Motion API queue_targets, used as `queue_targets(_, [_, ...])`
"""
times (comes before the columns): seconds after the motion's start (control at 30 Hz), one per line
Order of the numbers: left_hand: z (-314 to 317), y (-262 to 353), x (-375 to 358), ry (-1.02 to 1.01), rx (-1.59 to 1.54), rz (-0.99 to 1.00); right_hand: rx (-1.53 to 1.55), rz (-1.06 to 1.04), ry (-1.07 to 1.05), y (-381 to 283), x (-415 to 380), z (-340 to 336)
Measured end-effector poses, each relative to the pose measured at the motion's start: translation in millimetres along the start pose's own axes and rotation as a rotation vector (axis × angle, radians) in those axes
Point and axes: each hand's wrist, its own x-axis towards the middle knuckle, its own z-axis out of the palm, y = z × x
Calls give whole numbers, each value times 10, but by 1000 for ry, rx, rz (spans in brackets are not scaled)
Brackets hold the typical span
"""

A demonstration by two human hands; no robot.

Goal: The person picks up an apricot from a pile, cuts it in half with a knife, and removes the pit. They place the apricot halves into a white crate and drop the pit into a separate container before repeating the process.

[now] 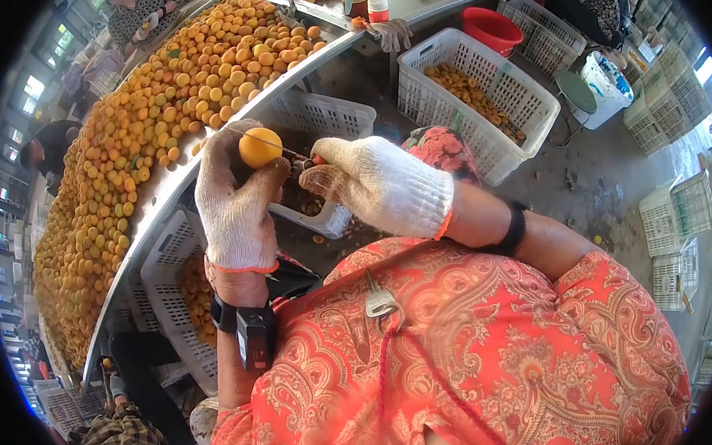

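Both my hands wear white knitted gloves with brownish, soiled fingers. My left hand (242, 199) holds a round yellow-orange fruit (260, 147) between thumb and fingers, just off the edge of the metal table. My right hand (379, 183) is closed around the handle of a small tool (301, 162), whose thin metal part reaches to the fruit and lies across it. How deep the metal goes into the fruit cannot be made out. Left of my hands, a big heap of similar fruits (177, 89) covers the metal table (296, 76).
White crates (532, 139) with fruit pieces stand beyond my right hand and below the table, one crate (166, 268) by my left forearm. Also there are a red basin (492, 31), a white bucket (604, 95), stacked crates (669, 99) and a glove (393, 35). Another person (144, 14) works across the table.
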Motion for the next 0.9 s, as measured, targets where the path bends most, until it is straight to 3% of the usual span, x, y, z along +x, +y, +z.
queue_targets(0.27, [18, 55, -22, 43, 70, 42, 39, 43, -43, 46, -18, 56])
queue_targets(0.37, [-23, 14, -29, -27, -40, 4, 127, -19, -32, 52, -37, 64])
queue_targets(0.43, [-29, -25, -35, -79, -271, -44, 155, 4, -77, -4, -37, 25])
queue_targets(0.53, [-52, -120, -50, -85, -375, -127, 195, 7, -22, 72, -26, 96])
queue_targets(0.67, [17, -170, -54, -99, -349, -73, 161, 26, 31, 86, -32, 136])
queue_targets(0.73, [-1, -284, -17, -116, 505, 451, 54, 20, 65, 109, -29, 167])
queue_targets(0.77, [-5, -284, -8, -119, 505, 453, 54, 20, 68, 106, -14, 173])
queue_targets(0.83, [23, -212, -1, -95, 40, 28, 234, 69, 89, 99, 9, 174])
queue_targets(0.87, [31, -237, -8, -96, 42, 29, 234, 68, 91, 86, 10, 147])
queue_targets(0.9, [35, -289, -21, -86, 111, 150, 247, 116, 36, 63, 11, 104])
